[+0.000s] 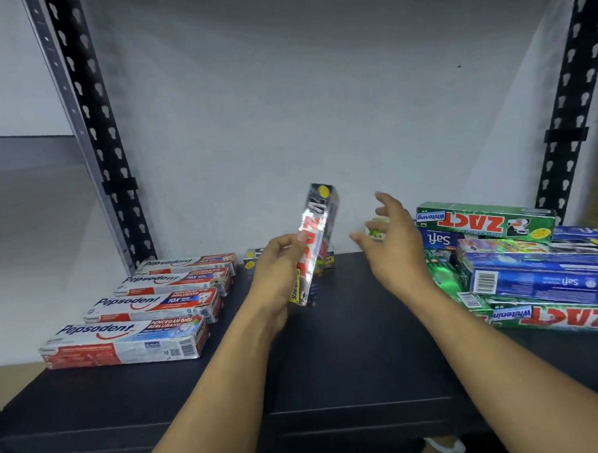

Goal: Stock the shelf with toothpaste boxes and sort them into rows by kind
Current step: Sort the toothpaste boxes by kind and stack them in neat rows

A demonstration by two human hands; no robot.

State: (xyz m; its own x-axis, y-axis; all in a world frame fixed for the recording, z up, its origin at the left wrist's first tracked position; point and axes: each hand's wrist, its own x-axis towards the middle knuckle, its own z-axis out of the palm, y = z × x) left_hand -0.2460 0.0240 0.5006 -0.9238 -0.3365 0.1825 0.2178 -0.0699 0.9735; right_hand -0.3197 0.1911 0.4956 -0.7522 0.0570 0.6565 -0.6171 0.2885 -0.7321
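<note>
My left hand [278,265] holds a black and silver Zact toothpaste box [317,239], tilted nearly upright above the middle of the dark shelf [331,362]. My right hand [391,243] hovers to its right with fingers spread and empty, partly hiding a small green and white box [376,228]. Several red and white Pepsodent boxes [150,308] lie in a row on the left. A mixed pile of green Zact boxes [486,221] and blue Safi boxes [539,277] sits on the right. Another dark Zact box [253,261] lies at the back, mostly behind my left hand.
Black perforated shelf uprights stand at the left [105,139] and at the right [566,105]. A white wall [302,106] closes the back. The shelf's front edge [333,409] runs just below my forearms.
</note>
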